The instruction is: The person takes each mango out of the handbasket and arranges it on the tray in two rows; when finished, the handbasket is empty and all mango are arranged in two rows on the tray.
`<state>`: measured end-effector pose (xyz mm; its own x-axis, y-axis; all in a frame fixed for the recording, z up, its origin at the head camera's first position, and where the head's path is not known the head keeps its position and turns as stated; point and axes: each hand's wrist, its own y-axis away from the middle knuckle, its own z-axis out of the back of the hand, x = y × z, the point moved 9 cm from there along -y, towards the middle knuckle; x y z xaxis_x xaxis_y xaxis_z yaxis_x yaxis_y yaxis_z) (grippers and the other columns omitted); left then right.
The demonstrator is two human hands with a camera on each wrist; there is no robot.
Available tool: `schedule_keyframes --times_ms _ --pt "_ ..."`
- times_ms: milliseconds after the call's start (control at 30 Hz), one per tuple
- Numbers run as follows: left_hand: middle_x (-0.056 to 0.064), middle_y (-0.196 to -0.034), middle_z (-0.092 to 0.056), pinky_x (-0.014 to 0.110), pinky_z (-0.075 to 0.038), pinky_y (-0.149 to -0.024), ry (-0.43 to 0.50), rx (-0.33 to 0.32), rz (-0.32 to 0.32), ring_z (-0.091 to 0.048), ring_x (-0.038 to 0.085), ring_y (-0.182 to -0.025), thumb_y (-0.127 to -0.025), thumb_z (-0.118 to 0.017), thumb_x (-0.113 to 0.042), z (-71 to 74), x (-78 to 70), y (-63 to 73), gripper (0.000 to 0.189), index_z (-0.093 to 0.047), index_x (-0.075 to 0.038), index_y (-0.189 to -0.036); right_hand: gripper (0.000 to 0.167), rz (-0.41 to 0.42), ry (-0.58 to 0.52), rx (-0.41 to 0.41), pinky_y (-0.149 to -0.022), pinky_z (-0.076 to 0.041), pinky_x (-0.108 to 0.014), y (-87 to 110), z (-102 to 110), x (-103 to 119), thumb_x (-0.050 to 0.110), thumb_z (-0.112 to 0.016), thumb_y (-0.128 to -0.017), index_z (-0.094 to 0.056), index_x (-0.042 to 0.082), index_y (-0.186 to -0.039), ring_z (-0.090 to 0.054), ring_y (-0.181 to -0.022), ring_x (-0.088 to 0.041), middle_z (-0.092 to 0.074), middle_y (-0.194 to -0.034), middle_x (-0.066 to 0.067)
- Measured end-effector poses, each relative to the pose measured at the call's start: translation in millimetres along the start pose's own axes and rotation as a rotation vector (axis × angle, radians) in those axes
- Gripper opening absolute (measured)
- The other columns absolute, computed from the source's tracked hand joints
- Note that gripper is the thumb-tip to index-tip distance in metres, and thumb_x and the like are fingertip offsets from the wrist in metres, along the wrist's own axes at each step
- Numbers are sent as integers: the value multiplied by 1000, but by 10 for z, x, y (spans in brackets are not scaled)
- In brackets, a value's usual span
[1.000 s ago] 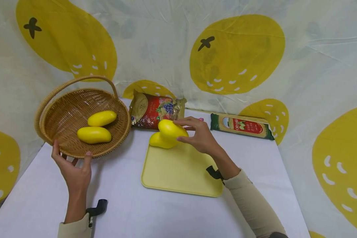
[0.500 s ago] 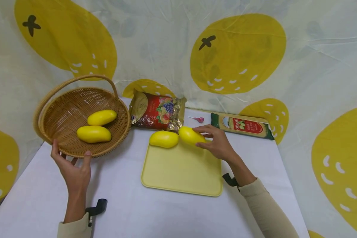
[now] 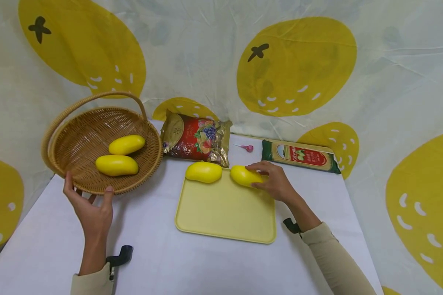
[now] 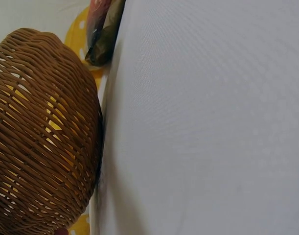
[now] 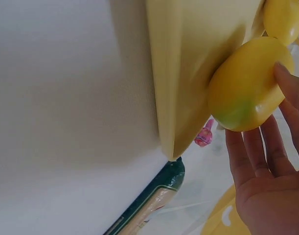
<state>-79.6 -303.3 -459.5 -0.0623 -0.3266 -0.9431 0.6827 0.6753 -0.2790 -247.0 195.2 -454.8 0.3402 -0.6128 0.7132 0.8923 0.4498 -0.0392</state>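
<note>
My left hand [image 3: 92,213] grips the near rim of a brown wicker basket [image 3: 85,123], which tilts toward me and holds two yellow mangoes, one behind [image 3: 127,145] the other [image 3: 116,165]. In the left wrist view the woven basket side [image 4: 41,132] fills the left, and the hand is almost wholly hidden. My right hand [image 3: 277,182] holds a third mango [image 3: 245,176] at the back right of a pale yellow tray [image 3: 225,213]. Its greenish end [image 5: 237,115] faces the right wrist camera, thumb and fingers on either side. Another mango [image 3: 204,172] lies at the tray's back left corner.
Behind the tray lies a red and gold candy bag [image 3: 195,137]. Beside it are a pink lollipop [image 3: 248,148] and a green-ended pasta packet [image 3: 300,155]. A fruit-printed curtain [image 3: 206,49] hangs behind the white table [image 3: 144,229].
My right hand has carried its mango from above the back left mango rightward and down to the tray's back right. My left hand stays on the basket rim.
</note>
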Motion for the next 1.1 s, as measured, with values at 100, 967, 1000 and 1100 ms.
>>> schedule_keyframes --times_ms 100,967,1000,1100 --pt "0 -174 -19 46 -43 -121 -3 -1 3 -33 27 -155 -92 -69 -1 -1 -17 2 95 -17 -23 -168 54 3 8 5 -109 -54 -51 0 -5 -11 -1 -88 -81 -76 12 -132 -65 -125 -32 -71 -133 -10" --pt "-1 -174 -20 43 -44 -120 -13 -4 -2 -34 28 -155 -92 -70 -2 13 14 -5 95 -17 -24 -168 55 249 -50 -83 -109 -54 -51 -263 120 1001 17 -92 -83 -74 17 -135 -61 -132 -24 -71 -137 -3" --pt "-1 -174 -20 43 -44 -120 -12 -4 -2 -34 28 -154 -92 -70 -2 12 16 -3 95 -17 -24 -168 55 266 -71 -81 -110 -54 -50 -298 96 1078 17 -92 -83 -74 17 -135 -61 -132 -23 -71 -137 -4" --pt "0 -174 -20 44 -43 -120 -10 0 0 -34 28 -154 -92 -70 -2 1 24 1 96 -17 -24 -168 57 320 -128 -68 -109 -54 -48 -398 4 1293 17 -91 -84 -73 17 -137 -63 -128 -23 -71 -134 -5"
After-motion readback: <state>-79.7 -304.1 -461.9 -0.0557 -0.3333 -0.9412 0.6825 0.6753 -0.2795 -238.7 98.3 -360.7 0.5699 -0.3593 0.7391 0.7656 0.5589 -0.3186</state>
